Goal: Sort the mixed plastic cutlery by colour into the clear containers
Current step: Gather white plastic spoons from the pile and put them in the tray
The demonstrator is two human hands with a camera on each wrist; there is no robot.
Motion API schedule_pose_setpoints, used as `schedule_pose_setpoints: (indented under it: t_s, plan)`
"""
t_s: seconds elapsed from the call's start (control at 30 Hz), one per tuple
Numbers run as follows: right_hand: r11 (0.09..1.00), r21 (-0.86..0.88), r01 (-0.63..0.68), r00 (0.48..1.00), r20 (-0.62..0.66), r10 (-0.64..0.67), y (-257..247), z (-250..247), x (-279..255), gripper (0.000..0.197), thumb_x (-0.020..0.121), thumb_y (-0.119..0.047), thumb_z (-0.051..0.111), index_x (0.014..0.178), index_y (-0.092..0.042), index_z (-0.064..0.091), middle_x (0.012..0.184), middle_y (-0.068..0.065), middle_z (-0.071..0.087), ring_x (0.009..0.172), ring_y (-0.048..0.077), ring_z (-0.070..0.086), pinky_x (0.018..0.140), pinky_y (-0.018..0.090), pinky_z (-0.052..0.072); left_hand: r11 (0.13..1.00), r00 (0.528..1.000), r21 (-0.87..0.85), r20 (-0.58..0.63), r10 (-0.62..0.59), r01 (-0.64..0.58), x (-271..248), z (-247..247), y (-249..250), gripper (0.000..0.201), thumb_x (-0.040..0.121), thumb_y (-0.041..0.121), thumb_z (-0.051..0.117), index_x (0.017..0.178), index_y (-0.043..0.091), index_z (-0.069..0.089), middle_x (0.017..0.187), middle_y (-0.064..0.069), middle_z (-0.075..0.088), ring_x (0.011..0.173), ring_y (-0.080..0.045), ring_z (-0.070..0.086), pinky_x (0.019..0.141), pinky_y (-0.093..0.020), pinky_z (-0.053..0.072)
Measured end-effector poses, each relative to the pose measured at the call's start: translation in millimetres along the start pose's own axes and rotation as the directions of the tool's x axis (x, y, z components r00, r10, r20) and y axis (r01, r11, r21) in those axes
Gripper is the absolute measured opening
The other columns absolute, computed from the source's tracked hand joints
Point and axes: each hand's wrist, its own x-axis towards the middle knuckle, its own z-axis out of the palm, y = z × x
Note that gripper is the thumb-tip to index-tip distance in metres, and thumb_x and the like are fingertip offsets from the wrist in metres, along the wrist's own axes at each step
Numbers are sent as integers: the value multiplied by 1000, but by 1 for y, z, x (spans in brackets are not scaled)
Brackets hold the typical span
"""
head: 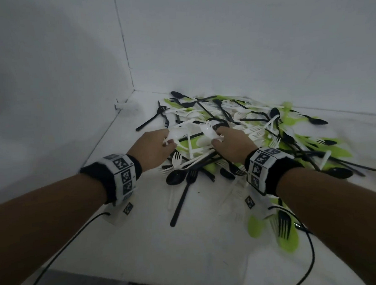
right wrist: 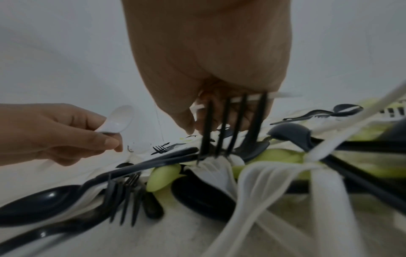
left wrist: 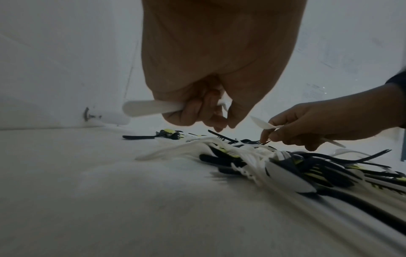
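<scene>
Picking white pieces, my left hand [head: 154, 143] curled tight around a white spoon [head: 176, 133], and my right hand [head: 232, 140] pinched another white piece [head: 207, 130]. Both were mid-frame over the cutlery pile [head: 258, 135]. No clear containers showed. I thought lifting straight up slowly was best, so nothing black or green came along.

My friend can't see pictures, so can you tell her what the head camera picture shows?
Two hands hold white plastic cutlery over a big mixed pile of black, white and green forks and spoons on a white table. The left hand holds a white spoon; the right hand holds a white fork.
</scene>
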Motion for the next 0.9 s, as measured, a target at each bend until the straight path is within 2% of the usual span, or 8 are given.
schedule_pose_setpoints:
  t_s: [0.13, 0.2, 0.3, 0.4, 0.5, 0.6, 0.73, 0.9]
  plan:
    - [999, 23, 22, 994, 103, -24, -1, 7, -1, 38, 102, -29, 53, 137, -21, 61, 134, 6, 62, 114, 25, 58, 88, 28, 42, 998, 1000, 48, -3, 29, -29, 23, 15, 14, 35, 101, 32, 51, 72, 18, 36, 70, -1, 49, 66, -21, 49, 56, -33, 32]
    - [999, 7, 50, 988, 143, -51, -1, 11, -1, 34, 102, -32, 53, 133, -21, 65, 130, 4, 64, 120, 26, 58, 89, 28, 42, 997, 1000, 73, 2, -6, 6, 36, 19, 18, 34, 101, 34, 49, 74, 18, 38, 76, -2, 53, 75, -25, 54, 61, -34, 35]
    - [995, 3, 104, 984, 147, -103, 1, 12, 1, 21, 102, -34, 54, 107, -23, 71, 99, -1, 66, 102, 25, 61, 76, 28, 42, 985, 996, 168, 72, -50, 38, 53, 22, 27, 36, 99, 40, 53, 73, 20, 39, 81, -2, 53, 82, -25, 54, 68, -33, 37]
    - [993, 12, 121, 981, 149, -121, 4, 8, 2, 13, 101, -33, 57, 89, -27, 61, 77, -9, 55, 82, 20, 56, 61, 26, 37, 973, 986, 231, 162, -37, -2, 64, 25, 33, 34, 95, 46, 62, 78, 20, 48, 85, -2, 57, 81, -23, 56, 67, -30, 40]
    - [989, -11, 146, 977, 158, -142, 10, 3, 4, 13, 100, -34, 59, 88, -28, 62, 77, -9, 56, 78, 17, 55, 60, 25, 36, 939, 976, 344, 203, -73, -2, 70, 30, 37, 25, 93, 38, 63, 95, 15, 56, 102, -8, 66, 88, -27, 61, 69, -30, 45]
    - [991, 16, 133, 987, 87, -134, 17, -4, 11, 15, 99, -35, 57, 84, -31, 59, 81, -6, 61, 78, 18, 59, 62, 28, 39, 939, 969, 343, 219, -115, 34, 71, 26, 40, 24, 93, 32, 62, 97, 9, 58, 98, -7, 60, 93, -29, 62, 72, -31, 45]
    - [997, 45, 67, 995, -73, -64, 28, -15, 26, 17, 99, -31, 54, 105, -20, 65, 93, 0, 66, 82, 21, 61, 62, 29, 40, 975, 957, 200, 250, -148, 99, 68, 10, 42, 29, 95, 35, 58, 75, 15, 52, 87, -7, 69, 79, -24, 60, 65, -30, 44]
    - [988, -136, 72, 996, 60, -64, 33, -22, 41, 28, 100, -21, 50, 124, -19, 63, 117, 5, 65, 103, 25, 60, 77, 28, 42, 984, 958, -4, 229, -170, 176, 51, -7, 41, 18, 97, 27, 51, 85, 15, 45, 79, -1, 52, 68, -17, 47, 59, -30, 35]
